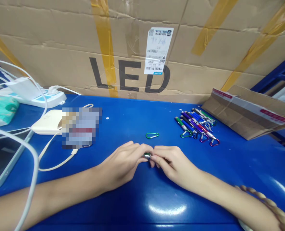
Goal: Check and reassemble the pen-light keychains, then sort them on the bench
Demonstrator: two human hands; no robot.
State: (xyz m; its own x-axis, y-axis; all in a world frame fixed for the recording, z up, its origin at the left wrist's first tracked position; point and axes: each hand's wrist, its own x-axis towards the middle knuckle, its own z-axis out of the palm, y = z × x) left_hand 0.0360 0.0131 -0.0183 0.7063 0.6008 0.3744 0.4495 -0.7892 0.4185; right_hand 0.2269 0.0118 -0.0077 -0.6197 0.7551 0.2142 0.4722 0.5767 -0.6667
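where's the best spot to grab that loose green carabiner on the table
Pinch the green carabiner across its two long sides near the middle, coming straight down from above. It lies flat on the blue table, long axis left to right, clear of other things, so its narrow width faces finger and thumb.

1. This looks like a small packing or assembly workshop, much like a stockroom.
2. A big taped carton [205, 29] printed "LED", with a barcode shipping label [158, 50], walls off the far side of the blue metal surface [137, 115].
3. A batch of key-ring torches [197, 125] lies far right, beside a flattened box [248, 112].
4. Blue rack framing [279, 72] stands at the right and a power strip [48, 98] sits far left.
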